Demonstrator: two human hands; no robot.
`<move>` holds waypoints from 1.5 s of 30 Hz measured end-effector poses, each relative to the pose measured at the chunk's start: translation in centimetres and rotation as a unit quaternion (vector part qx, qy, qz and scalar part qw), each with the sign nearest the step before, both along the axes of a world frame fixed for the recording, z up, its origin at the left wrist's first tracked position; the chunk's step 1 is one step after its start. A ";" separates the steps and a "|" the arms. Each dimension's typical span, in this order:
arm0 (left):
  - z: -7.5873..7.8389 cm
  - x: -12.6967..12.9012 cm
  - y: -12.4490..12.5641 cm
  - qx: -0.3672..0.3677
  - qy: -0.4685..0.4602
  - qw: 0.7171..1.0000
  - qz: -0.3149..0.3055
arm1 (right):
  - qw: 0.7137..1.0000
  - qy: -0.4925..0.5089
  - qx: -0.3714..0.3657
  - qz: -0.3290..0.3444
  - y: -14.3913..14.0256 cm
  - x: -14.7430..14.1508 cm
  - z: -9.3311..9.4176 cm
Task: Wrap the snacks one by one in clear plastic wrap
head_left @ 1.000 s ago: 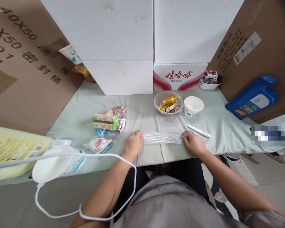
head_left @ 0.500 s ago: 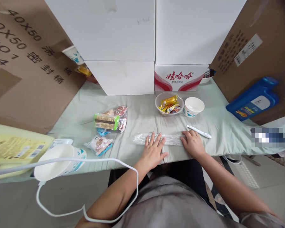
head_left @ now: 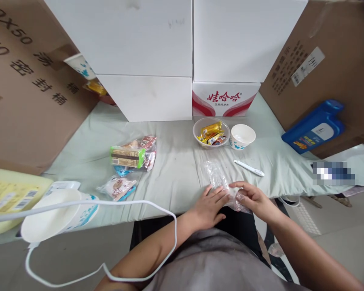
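Observation:
A crinkled strip of clear plastic film (head_left: 216,176) lies slantwise across the front edge of the cloth-covered table. My right hand (head_left: 255,202) pinches its near end between thumb and fingers, at the table's edge. Flat and with fingers stretched out, my left hand (head_left: 210,205) rests against the left side of the film. A white utility knife (head_left: 249,168) lies just beyond my right hand. Farther back stand a clear plastic bowl (head_left: 197,139) of yellow-wrapped snacks (head_left: 211,130) and a white paper cup (head_left: 242,136).
Packaged snacks (head_left: 128,157) lie left of centre. At the left are a large paper cup (head_left: 56,214), a yellow jug (head_left: 16,200) and a white cable (head_left: 124,202). White boxes (head_left: 157,99) close off the back. A blue bottle (head_left: 315,127) leans against a cardboard box (head_left: 330,76) at right.
The film has turned from lying crosswise to slanting toward me, its right end drawn to the table edge. My right hand has closed on that end; my left hand has shifted right and nearer.

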State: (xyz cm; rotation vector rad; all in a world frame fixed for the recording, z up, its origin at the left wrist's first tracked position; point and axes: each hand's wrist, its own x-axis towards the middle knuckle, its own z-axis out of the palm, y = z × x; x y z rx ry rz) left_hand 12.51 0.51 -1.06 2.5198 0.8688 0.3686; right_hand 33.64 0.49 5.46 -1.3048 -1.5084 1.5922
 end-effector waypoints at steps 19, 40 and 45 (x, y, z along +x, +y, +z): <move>0.3 -0.2 1.4 -0.039 -0.180 0.973 0.138 | 0.959 0.206 -0.156 -0.112 8.4 -4.5 -4.4; -0.6 -1.7 8.9 0.109 -0.073 0.978 0.162 | 0.844 -0.307 0.432 0.079 3.3 -1.1 -5.0; -0.3 -2.0 8.7 0.098 -0.070 0.987 0.105 | 0.795 -0.320 0.497 0.138 3.4 -1.8 -4.2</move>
